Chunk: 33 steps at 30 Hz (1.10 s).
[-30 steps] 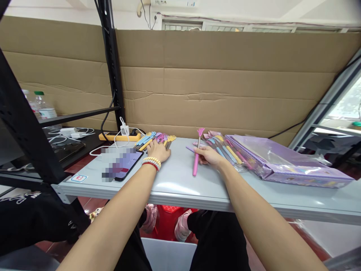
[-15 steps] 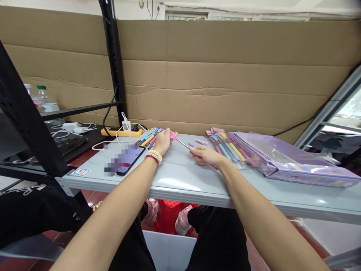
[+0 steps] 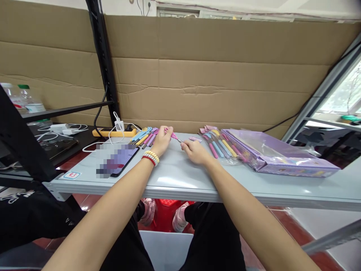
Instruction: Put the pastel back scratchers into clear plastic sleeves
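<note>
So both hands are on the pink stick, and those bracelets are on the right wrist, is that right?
Not quite: the bracelets are on the left wrist, as the head view shows. The left hand and right hand are indeed on the pink stick.

That pink stick (image 3: 175, 137) you've got is slanting away to your left, pink head (image 3: 173, 135) partly covered, with just 1 short bit of silvery rod (image 3: 179, 140) showing, handle hidden tbh.

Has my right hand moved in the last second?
Yes. Judged against the purple box, the right hand has shifted left, away from the box and closer to the left hand.
</note>
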Each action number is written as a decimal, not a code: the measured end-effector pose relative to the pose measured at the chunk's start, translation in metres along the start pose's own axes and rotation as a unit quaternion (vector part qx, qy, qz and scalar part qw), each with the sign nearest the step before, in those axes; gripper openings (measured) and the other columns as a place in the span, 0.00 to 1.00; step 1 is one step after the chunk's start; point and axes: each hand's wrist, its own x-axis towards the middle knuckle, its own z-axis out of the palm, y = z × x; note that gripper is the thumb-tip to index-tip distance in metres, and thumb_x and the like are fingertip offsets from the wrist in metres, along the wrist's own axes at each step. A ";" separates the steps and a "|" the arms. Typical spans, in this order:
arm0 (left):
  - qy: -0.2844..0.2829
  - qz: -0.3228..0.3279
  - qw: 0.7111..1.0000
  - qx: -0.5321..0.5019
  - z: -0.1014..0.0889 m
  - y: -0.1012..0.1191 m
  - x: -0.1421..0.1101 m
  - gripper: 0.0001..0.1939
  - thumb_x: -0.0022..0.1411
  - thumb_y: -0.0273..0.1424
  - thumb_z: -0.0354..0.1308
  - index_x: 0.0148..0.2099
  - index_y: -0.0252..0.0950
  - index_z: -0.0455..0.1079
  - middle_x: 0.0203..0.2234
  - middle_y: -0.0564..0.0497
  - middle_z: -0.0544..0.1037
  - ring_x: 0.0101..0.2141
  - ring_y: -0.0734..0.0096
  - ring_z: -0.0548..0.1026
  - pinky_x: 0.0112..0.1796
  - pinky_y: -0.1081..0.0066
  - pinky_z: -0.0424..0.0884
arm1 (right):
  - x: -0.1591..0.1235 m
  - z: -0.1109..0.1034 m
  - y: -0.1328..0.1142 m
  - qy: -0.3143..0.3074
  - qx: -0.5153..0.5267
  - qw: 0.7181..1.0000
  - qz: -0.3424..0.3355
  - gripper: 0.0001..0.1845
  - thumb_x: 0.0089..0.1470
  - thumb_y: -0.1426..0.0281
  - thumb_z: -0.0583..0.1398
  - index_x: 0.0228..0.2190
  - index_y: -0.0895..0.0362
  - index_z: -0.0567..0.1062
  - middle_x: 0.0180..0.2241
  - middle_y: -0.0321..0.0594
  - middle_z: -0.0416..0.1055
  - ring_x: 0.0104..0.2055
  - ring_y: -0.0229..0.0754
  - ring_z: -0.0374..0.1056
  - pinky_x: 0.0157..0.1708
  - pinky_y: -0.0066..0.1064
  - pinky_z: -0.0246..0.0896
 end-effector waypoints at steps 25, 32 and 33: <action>0.003 -0.152 0.970 -0.189 -0.017 0.006 0.001 0.15 0.66 0.45 0.45 0.37 0.39 0.60 0.13 0.61 0.62 0.11 0.82 0.58 0.14 0.81 0.52 | -0.012 -0.118 0.071 0.316 -0.134 0.909 0.236 0.03 0.46 0.71 0.56 0.25 0.57 0.71 0.28 0.44 0.72 0.32 0.43 0.65 0.35 0.34 0.57; -0.044 -0.140 0.977 -0.156 -0.014 0.006 0.000 0.06 0.60 0.30 0.53 0.32 0.36 0.60 0.16 0.60 0.64 0.12 0.84 0.58 0.14 0.80 0.51 | -0.073 -0.178 0.151 0.084 -0.264 0.840 0.467 0.13 0.44 0.63 0.64 0.26 0.62 0.75 0.35 0.61 0.72 0.41 0.54 0.69 0.34 0.39 0.57; -0.047 -0.140 0.978 -0.148 -0.014 0.005 0.000 0.06 0.60 0.28 0.53 0.31 0.36 0.59 0.17 0.59 0.64 0.12 0.84 0.59 0.14 0.80 0.51 | -0.080 -0.177 0.159 0.053 -0.261 0.832 0.486 0.15 0.44 0.61 0.64 0.26 0.62 0.75 0.35 0.60 0.72 0.40 0.54 0.69 0.34 0.39 0.57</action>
